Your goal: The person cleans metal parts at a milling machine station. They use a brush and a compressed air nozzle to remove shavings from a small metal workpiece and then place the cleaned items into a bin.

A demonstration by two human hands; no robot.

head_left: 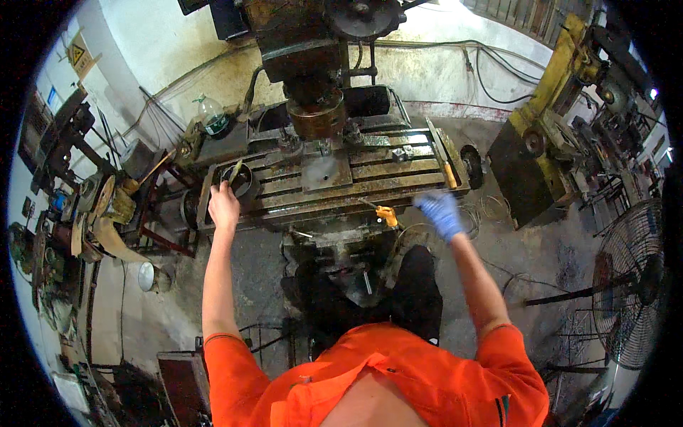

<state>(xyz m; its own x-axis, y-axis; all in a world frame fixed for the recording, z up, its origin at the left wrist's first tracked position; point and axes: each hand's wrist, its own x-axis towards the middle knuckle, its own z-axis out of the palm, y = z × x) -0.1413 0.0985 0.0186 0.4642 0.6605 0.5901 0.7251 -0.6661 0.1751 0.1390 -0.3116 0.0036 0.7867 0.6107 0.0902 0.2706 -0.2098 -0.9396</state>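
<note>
At the left end of the slotted machine table (384, 172), my bare left hand (224, 204) is closed on a slim pale-yellow handle (235, 171). Its lower end is over or in a dark round pot (245, 186); which of these I cannot tell. My right hand (438, 213), in a blue glove, is in front of the table's right end, its fingers smeared by motion. Near it lies a file (438, 146) with a wooden handle. A flat metal plate (326, 173) sits mid-table beneath the machine's round cutter head (316, 114).
An orange-yellow fitting (386, 216) juts from the table's front edge. A small metal block (402, 154) rests on the slots. A large caged fan (629, 281) stands at right, a metal bucket (146, 277) on the floor at left, and a plastic bottle (212, 115) behind.
</note>
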